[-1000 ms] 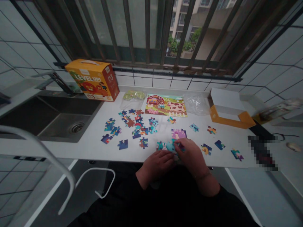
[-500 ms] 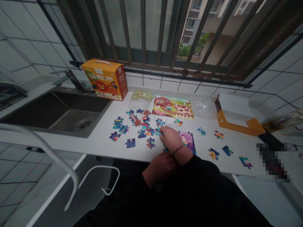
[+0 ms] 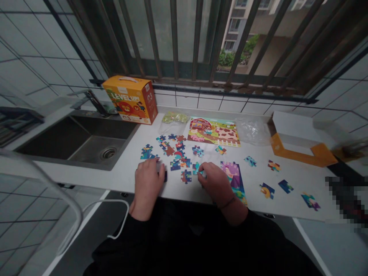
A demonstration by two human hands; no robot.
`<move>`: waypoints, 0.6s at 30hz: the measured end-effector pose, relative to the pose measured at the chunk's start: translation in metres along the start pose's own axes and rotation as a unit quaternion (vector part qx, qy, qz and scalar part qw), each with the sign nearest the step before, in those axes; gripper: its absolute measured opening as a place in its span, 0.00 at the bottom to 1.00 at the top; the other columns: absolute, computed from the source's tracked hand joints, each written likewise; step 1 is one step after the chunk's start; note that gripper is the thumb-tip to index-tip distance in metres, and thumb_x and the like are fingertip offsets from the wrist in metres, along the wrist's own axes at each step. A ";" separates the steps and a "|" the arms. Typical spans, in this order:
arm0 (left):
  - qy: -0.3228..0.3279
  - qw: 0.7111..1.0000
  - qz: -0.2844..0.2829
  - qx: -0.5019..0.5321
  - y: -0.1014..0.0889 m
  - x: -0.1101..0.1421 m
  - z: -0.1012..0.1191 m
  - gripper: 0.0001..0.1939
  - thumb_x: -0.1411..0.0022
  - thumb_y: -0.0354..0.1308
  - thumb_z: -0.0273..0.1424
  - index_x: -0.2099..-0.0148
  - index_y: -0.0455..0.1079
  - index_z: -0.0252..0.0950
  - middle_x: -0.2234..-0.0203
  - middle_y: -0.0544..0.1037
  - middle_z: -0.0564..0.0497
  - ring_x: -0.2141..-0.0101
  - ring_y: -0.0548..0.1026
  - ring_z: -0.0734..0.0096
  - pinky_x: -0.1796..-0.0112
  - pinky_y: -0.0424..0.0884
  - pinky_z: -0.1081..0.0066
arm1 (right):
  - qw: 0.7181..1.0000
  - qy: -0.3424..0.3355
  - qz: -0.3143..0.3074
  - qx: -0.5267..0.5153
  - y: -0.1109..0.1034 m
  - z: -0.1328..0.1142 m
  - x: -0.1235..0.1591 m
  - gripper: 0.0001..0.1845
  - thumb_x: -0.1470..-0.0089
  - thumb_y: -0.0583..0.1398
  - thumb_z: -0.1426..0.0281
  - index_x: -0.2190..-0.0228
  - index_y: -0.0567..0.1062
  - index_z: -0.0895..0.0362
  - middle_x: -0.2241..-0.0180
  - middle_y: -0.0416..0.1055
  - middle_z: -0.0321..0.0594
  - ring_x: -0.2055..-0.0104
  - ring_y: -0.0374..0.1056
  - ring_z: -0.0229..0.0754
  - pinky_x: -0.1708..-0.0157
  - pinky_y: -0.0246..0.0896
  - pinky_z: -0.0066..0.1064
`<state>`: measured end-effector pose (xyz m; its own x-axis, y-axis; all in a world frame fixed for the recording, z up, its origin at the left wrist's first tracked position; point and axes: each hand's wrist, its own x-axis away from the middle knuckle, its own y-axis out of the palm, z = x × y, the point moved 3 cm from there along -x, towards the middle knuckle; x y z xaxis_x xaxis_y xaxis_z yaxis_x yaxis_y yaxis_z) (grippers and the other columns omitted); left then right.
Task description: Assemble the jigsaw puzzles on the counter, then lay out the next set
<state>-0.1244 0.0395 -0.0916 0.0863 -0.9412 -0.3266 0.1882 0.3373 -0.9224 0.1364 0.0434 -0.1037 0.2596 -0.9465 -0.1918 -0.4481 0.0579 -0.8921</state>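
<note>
**View:** head camera, looking forward and down over a white tabletop (image 3: 123,172) set under a barred window (image 3: 172,42).

**Left grip:** the left hand (image 3: 148,188) lies palm down with its fingers together, right beside a dark blue jigsaw piece (image 3: 165,176); the hand hides part of that piece, so I cannot tell whether it is clamped on it.

**Right grip:** the right hand (image 3: 215,182) has its fingers drawn together, apparently clamped on a teal jigsaw piece (image 3: 196,168) at the fingertips. A thin dark bracelet (image 3: 227,202) circles the wrist.

**Between the hands:** a loose cluster of jigsaw pieces (image 3: 175,151) lies flat on the tabletop, just ahead of both hands.

**Right of the hands:** a joined purple section of puzzle (image 3: 234,180) lies near the right hand, with separate pieces (image 3: 284,186) scattered farther right.

**Back edge:** a finished farm jigsaw (image 3: 213,132) lies flat between a small plastic bag of green pieces (image 3: 174,118) and a clear plastic bag (image 3: 253,131).

**Boxes:** an orange LEVEL UP! box (image 3: 130,99) stands upright at the back left, beside a steel faucet (image 3: 96,103). An opened white-and-orange box (image 3: 299,140) sits at the right end.

**Left side:** a steel sink (image 3: 77,140) is set into the tabletop.
</note>
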 end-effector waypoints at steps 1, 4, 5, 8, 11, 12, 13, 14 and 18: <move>-0.033 0.999 -0.020 -0.031 -0.002 -0.006 -0.009 0.19 0.24 0.53 0.39 0.41 0.74 0.33 0.48 0.82 0.35 0.48 0.77 0.41 0.48 0.73 0.50 | 1.000 -0.004 0.011 -0.008 0.001 -0.004 0.006 0.05 0.34 0.60 0.74 0.61 0.75 0.53 0.60 0.77 0.42 0.55 0.73 0.48 0.55 0.61 0.35; -0.068 0.992 -0.072 -0.075 -0.001 -0.018 -0.022 0.23 0.25 0.52 0.41 0.38 0.73 0.31 0.47 0.81 0.34 0.47 0.76 0.39 0.49 0.73 0.50 | 0.999 -0.006 0.018 -0.032 0.004 -0.013 0.021 0.06 0.34 0.60 0.76 0.62 0.74 0.53 0.61 0.77 0.41 0.57 0.74 0.47 0.56 0.63 0.35; -0.067 0.992 -0.080 -0.077 0.001 -0.021 -0.023 0.23 0.25 0.53 0.41 0.38 0.73 0.32 0.47 0.81 0.34 0.47 0.76 0.39 0.49 0.73 0.50 | 0.999 -0.005 0.015 -0.038 0.005 -0.014 0.025 0.07 0.35 0.61 0.77 0.62 0.74 0.52 0.61 0.77 0.40 0.58 0.74 0.47 0.57 0.63 0.35; -0.058 0.992 -0.081 -0.072 0.008 -0.032 -0.022 0.22 0.26 0.53 0.41 0.39 0.74 0.33 0.46 0.81 0.34 0.46 0.75 0.40 0.48 0.73 0.49 | 0.999 -0.006 0.009 -0.049 0.004 -0.016 0.032 0.08 0.36 0.63 0.78 0.62 0.74 0.52 0.62 0.77 0.39 0.59 0.74 0.47 0.58 0.65 0.36; -0.052 0.993 -0.081 -0.064 0.014 -0.052 -0.015 0.23 0.26 0.52 0.40 0.38 0.74 0.33 0.44 0.80 0.33 0.44 0.74 0.39 0.48 0.73 0.49 | 0.998 -0.015 0.013 -0.056 -0.001 -0.014 0.034 0.09 0.36 0.63 0.79 0.62 0.73 0.52 0.60 0.77 0.40 0.59 0.75 0.48 0.57 0.67 0.37; -0.052 0.993 -0.082 -0.064 0.016 -0.061 -0.013 0.23 0.26 0.52 0.40 0.38 0.74 0.32 0.44 0.79 0.33 0.45 0.74 0.38 0.48 0.74 0.48 | 0.998 -0.018 0.014 -0.059 -0.003 -0.013 0.034 0.09 0.36 0.63 0.79 0.62 0.74 0.52 0.60 0.78 0.40 0.58 0.75 0.48 0.57 0.67 0.38; -0.055 0.993 -0.083 -0.066 0.018 -0.072 -0.011 0.23 0.26 0.51 0.39 0.39 0.74 0.31 0.45 0.79 0.32 0.45 0.74 0.38 0.49 0.74 0.48 | 0.998 -0.020 0.015 -0.061 -0.005 -0.012 0.035 0.09 0.36 0.62 0.79 0.62 0.74 0.51 0.60 0.77 0.40 0.58 0.75 0.48 0.57 0.68 0.38; -0.058 0.992 -0.083 -0.070 0.020 -0.083 -0.010 0.23 0.25 0.50 0.39 0.39 0.75 0.31 0.46 0.79 0.31 0.46 0.74 0.37 0.49 0.74 0.48 | 0.998 -0.021 0.015 -0.062 -0.006 -0.011 0.036 0.09 0.35 0.62 0.79 0.62 0.74 0.51 0.60 0.77 0.40 0.58 0.75 0.48 0.58 0.68 0.38; -0.084 0.989 -0.089 -0.077 0.029 -0.132 -0.015 0.23 0.25 0.48 0.38 0.41 0.76 0.29 0.47 0.78 0.28 0.46 0.74 0.37 0.48 0.72 0.48 | 0.998 -0.018 0.019 -0.060 -0.012 -0.004 0.043 0.09 0.35 0.62 0.78 0.63 0.73 0.51 0.62 0.77 0.39 0.61 0.75 0.47 0.59 0.69 0.38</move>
<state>-0.1452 0.1732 -0.0787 0.2292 -0.9648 -0.1289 0.0643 0.1472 -0.9870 0.1499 0.0009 -0.0998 0.2706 -0.9321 -0.2410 -0.5570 0.0526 -0.8289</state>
